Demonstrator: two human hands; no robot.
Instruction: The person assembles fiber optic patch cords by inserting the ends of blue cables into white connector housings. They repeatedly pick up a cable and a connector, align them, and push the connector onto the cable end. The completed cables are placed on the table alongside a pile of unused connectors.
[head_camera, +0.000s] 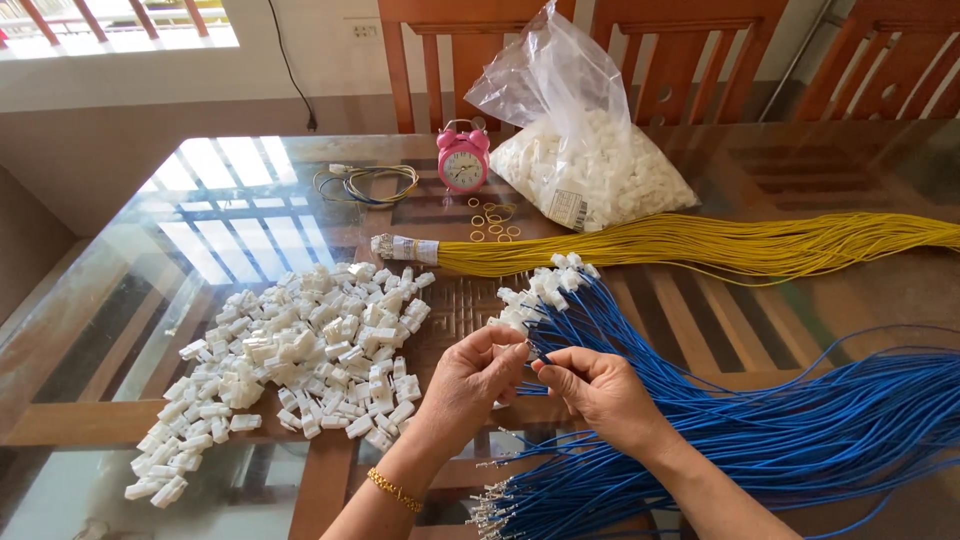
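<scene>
Hands meet at six o'clock on the table (140, 300): left hand (470, 385) pinches a white connector (512, 322), right hand (595, 385) pinches a blue wire (600, 330) against it. Connector pile (300, 350) lies at nine o'clock, yellow wires (700, 245) at one o'clock.

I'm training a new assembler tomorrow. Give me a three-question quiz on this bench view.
1. True or false: the yellow wire bundle lies nearer the pink alarm clock than the blue wires do.
2. What does the left hand pinch: A) a rubber band, B) a white connector, C) the clock?
3. Which side of the glass table holds the loose connector pile?

Key: 1 true; 2 B; 3 left.
</scene>
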